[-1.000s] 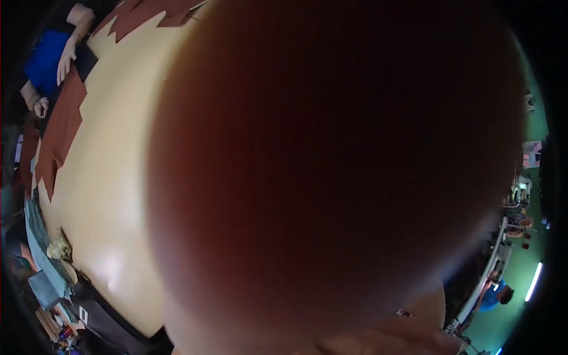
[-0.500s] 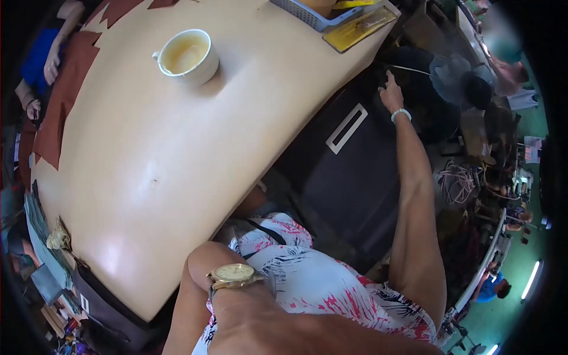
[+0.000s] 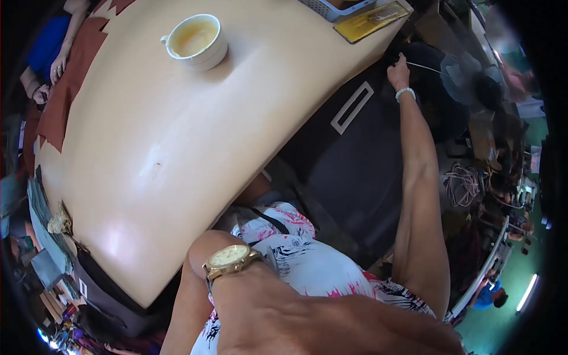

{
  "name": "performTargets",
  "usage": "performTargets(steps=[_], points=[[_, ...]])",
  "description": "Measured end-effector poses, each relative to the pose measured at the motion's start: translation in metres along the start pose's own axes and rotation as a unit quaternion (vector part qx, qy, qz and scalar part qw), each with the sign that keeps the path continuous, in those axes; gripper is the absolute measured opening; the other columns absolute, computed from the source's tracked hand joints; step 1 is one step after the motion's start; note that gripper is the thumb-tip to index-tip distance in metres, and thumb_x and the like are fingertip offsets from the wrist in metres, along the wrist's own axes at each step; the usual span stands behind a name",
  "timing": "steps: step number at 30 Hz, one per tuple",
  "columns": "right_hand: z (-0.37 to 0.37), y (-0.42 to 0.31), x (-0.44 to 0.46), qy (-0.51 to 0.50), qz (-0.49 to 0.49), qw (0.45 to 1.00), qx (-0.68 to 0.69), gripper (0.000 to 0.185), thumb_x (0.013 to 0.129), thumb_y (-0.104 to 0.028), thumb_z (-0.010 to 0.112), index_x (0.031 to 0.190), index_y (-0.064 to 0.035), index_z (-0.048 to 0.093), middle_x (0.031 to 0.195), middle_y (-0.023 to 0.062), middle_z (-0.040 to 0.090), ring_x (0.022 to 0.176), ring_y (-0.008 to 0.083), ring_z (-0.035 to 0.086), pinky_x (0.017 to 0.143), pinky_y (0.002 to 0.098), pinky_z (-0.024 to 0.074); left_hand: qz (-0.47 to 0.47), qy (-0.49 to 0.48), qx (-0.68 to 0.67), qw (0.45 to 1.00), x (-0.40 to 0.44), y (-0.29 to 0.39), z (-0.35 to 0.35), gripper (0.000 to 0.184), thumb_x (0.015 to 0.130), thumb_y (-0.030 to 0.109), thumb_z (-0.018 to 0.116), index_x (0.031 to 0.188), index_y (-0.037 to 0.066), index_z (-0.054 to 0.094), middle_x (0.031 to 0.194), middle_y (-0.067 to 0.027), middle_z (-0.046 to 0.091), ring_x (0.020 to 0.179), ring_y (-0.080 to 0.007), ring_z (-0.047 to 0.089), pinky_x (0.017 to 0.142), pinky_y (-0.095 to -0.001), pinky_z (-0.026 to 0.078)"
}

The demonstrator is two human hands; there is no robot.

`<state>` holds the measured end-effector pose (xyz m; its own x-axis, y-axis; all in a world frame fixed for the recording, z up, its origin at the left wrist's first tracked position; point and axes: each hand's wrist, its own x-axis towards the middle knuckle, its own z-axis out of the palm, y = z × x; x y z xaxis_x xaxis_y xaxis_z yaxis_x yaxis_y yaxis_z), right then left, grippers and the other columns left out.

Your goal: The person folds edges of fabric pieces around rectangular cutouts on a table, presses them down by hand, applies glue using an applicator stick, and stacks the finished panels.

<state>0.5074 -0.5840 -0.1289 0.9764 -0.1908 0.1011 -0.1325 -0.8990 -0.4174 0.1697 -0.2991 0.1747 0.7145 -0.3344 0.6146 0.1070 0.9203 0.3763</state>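
Note:
My right hand (image 3: 399, 74), with a pale bead bracelet (image 3: 405, 93) at its wrist, reaches to the far right, past the table's edge. Its fingers look curled at a dark area, beside a thin pale line (image 3: 423, 66). Whatever they hold, if anything, is hidden. Close to the camera is the back of my left hand (image 3: 331, 322), large at the bottom, with a gold watch (image 3: 229, 257) on the wrist. Its fingers lie outside the frame. A cream cup (image 3: 198, 42) with a yellowish inside stands on the table (image 3: 195, 136).
A dark panel (image 3: 331, 160) with a pale rectangular outline hangs beside the table. At the far end are a grey basket (image 3: 331, 8) and a yellow tray (image 3: 371, 22). Another person's hands (image 3: 57, 68) are by reddish-brown material (image 3: 71, 77). Coiled cable (image 3: 462, 184) lies right.
My right hand has reached a little farther away; its extended index finger now looks bent. The whole view has shifted slightly. My left hand remains close to the camera.

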Motion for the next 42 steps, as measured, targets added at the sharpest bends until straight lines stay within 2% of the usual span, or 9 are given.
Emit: performTargets(steps=[9, 16, 18, 20, 24, 27, 32, 37, 42], points=[[-0.024, -0.019, -0.056, 0.084, -0.05, 0.987, -0.131, 0.066, 0.082, -0.026, 0.059, 0.138, -0.0094, 0.029, 0.136, 0.0138, 0.039, 0.13, 0.0351, 0.028, 0.103, 0.0548, 0.022, 0.001, -0.002, 0.058, 0.998, -0.005, 0.016, -0.006, 0.03, 0.085, 0.013, 0.052, 0.111, -0.002, 0.048, 0.114, -0.0194, 0.052, 0.099, -0.0273, 0.053, 0.086, -0.0367, 0.041], [-0.07, 0.044, -0.165, 0.105, -0.047, 0.99, -0.076, 0.068, 0.084, -0.025, 0.059, 0.139, -0.0029, 0.026, 0.135, 0.0183, 0.039, 0.126, 0.0347, 0.036, 0.103, 0.0457, 0.0287, -0.028, 0.042, 0.239, 0.97, -0.015, 0.014, -0.049, 0.027, 0.084, 0.013, 0.052, 0.106, -0.002, 0.051, 0.11, -0.0186, 0.055, 0.094, -0.0264, 0.056, 0.083, -0.0363, 0.044], [-0.077, 0.065, -0.201, 0.104, -0.034, 0.992, -0.061, 0.07, 0.084, -0.026, 0.059, 0.139, -0.0008, 0.023, 0.135, 0.0215, 0.038, 0.124, 0.0351, 0.038, 0.101, 0.0386, 0.0324, -0.1, 0.117, 0.427, 0.891, -0.029, -0.015, -0.092, 0.026, 0.084, 0.013, 0.052, 0.105, -0.003, 0.052, 0.109, -0.0184, 0.056, 0.093, -0.0262, 0.057, 0.082, -0.0361, 0.045], [-0.076, 0.076, -0.236, 0.09, 0.042, 0.993, -0.062, 0.072, 0.085, -0.027, 0.059, 0.139, 0.0011, 0.021, 0.132, 0.0231, 0.041, 0.118, 0.0359, 0.044, 0.098, 0.0377, 0.0356, -0.251, 0.189, 0.649, 0.693, -0.063, -0.064, -0.152, 0.03, 0.085, 0.018, 0.055, 0.107, -0.003, 0.052, 0.112, -0.0193, 0.055, 0.098, -0.0319, 0.056, 0.085, -0.0376, 0.044], [-0.09, 0.045, -0.273, 0.022, 0.208, 0.977, 0.029, 0.074, 0.084, -0.026, 0.061, 0.139, 0.0037, 0.021, 0.108, 0.0188, 0.057, 0.097, 0.0314, 0.057, 0.09, 0.0363, 0.0408, -0.304, 0.291, 0.769, 0.481, -0.132, -0.119, -0.239, 0.075, 0.081, 0.032, 0.063, 0.136, -0.004, 0.026, 0.128, -0.0296, 0.042, 0.122, -0.0403, 0.039, 0.103, -0.0428, 0.03], [-0.079, 0.046, -0.282, 0.045, 0.227, 0.969, 0.088, 0.073, 0.084, -0.024, 0.062, 0.138, 0.0049, 0.023, 0.083, 0.0127, 0.062, 0.082, 0.0272, 0.061, 0.083, 0.0339, 0.0434, -0.333, 0.349, 0.714, 0.508, -0.134, -0.113, -0.247, 0.071, 0.078, 0.034, 0.066, 0.131, -0.003, 0.035, 0.126, -0.0277, 0.045, 0.12, -0.0389, 0.042, 0.1, -0.0428, 0.033], [-0.064, 0.059, -0.283, 0.059, 0.231, 0.963, 0.126, 0.068, 0.084, -0.019, 0.062, 0.137, 0.005, 0.025, 0.094, 0.0152, 0.06, 0.088, 0.0277, 0.059, 0.086, 0.0348, 0.0421, -0.287, 0.35, 0.741, 0.496, -0.153, -0.12, -0.266, 0.068, 0.076, 0.035, 0.069, 0.127, -0.002, 0.042, 0.124, -0.0258, 0.048, 0.115, -0.0365, 0.047, 0.096, -0.0408, 0.038], [-0.079, 0.034, -0.293, 0.079, 0.235, 0.953, 0.172, 0.064, 0.085, -0.009, 0.058, 0.138, -0.0004, 0.025, 0.118, 0.0297, 0.051, 0.103, 0.0343, 0.055, 0.093, 0.0354, 0.0388, -0.278, 0.503, 0.557, 0.599, -0.169, -0.122, -0.278, 0.065, 0.076, 0.034, 0.071, 0.127, 0.003, 0.043, 0.126, -0.0171, 0.048, 0.114, -0.0275, 0.046, 0.092, -0.0399, 0.039], [-0.074, 0.02, -0.32, 0.072, 0.219, 0.963, 0.142, 0.067, 0.084, -0.008, 0.059, 0.14, -0.0028, 0.022, 0.112, 0.0255, 0.053, 0.109, 0.039, 0.051, 0.097, 0.0404, 0.037, -0.238, 0.621, 0.299, 0.684, -0.171, -0.112, -0.26, 0.059, 0.081, 0.035, 0.066, 0.129, 0.011, 0.042, 0.125, -0.0057, 0.045, 0.107, -0.0224, 0.046, 0.085, -0.042, 0.04]])
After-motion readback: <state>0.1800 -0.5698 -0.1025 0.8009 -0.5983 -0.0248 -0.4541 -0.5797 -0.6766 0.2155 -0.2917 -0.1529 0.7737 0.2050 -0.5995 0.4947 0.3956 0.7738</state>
